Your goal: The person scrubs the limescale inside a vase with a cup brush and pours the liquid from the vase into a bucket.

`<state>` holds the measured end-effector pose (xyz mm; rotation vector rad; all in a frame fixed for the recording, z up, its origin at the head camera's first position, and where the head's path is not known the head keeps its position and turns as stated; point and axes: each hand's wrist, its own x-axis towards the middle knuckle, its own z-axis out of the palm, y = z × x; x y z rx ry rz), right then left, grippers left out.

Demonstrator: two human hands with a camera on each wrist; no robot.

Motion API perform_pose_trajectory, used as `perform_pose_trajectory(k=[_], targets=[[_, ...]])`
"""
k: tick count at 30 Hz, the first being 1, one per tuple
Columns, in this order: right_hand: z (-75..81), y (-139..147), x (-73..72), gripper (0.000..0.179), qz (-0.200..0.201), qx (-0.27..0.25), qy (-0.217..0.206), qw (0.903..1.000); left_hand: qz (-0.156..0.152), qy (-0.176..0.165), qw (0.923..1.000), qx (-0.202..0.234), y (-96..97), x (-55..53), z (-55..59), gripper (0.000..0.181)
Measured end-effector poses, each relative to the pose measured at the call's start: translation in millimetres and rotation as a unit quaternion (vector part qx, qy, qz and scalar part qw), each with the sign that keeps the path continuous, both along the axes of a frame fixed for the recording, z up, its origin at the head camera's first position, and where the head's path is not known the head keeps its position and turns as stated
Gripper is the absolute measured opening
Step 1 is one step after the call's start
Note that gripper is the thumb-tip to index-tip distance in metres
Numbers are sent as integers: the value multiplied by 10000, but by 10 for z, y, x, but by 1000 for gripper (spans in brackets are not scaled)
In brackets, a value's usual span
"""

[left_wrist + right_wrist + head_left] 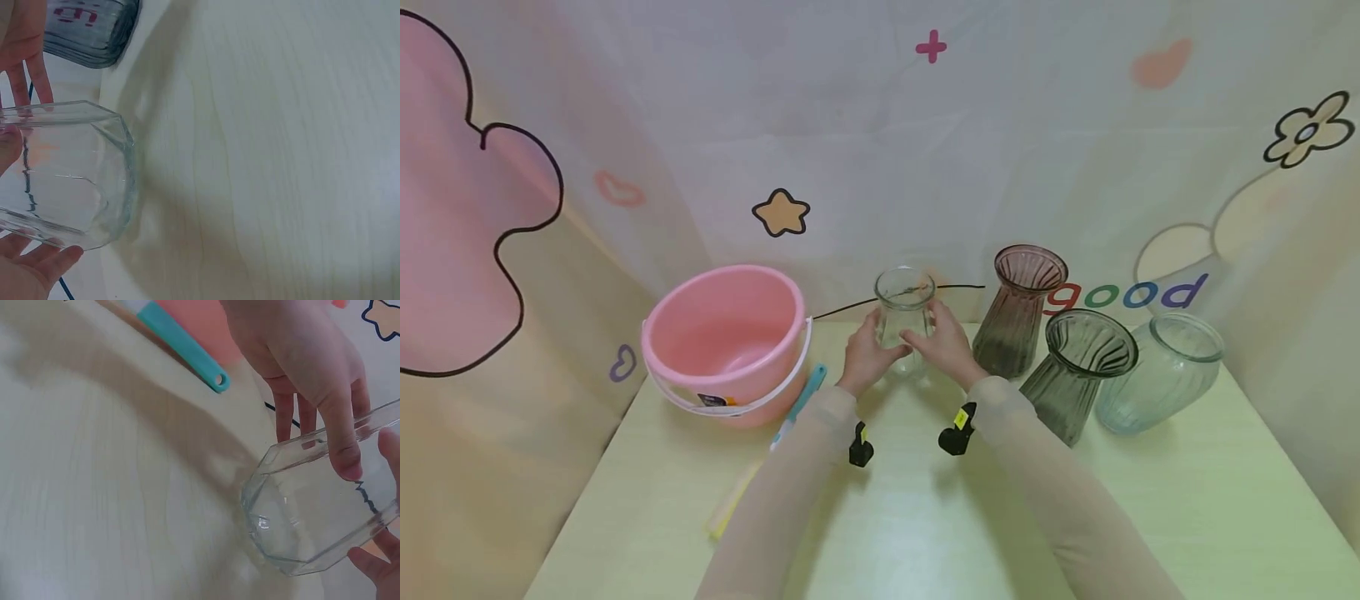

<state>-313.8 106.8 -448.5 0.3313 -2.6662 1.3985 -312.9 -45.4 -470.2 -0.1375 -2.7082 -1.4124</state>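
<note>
A clear glass vase (904, 287) with a round flared rim stands between my two hands near the back of the table. My left hand (867, 354) holds its left side, and my right hand (946, 342) holds the right, thumbs across the front. The left wrist view shows the faceted glass body (69, 187), with left fingertips (62, 262) against one wall. From the right wrist view, the left hand (312, 362) spans the far side, its thumb over the glass. The vase's base is close over the table there.
Left of the hands are a pink bucket (760, 383) with a white handle and a teal-handled brush or squeegee (808, 392). To the right stand a reddish ribbed vase (1011, 325), a grey ribbed vase (1063, 392) and a pale bluish glass vase (1157, 383). A printed curtain (865, 167) hangs behind.
</note>
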Motion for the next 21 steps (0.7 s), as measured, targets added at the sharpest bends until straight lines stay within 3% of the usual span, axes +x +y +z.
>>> perform_pose_trajectory(k=[9, 16, 21], targets=[[93, 97, 244, 69, 43, -437, 115, 9990, -386, 16, 9992, 24, -39, 235, 142, 86], [131, 171, 564, 69, 75, -604, 31, 9981, -657, -5, 9977, -145, -37, 584, 290, 84], [123, 243, 814, 71, 81, -623, 104, 9980, -745, 69, 9971, -139, 22, 821, 302, 82]])
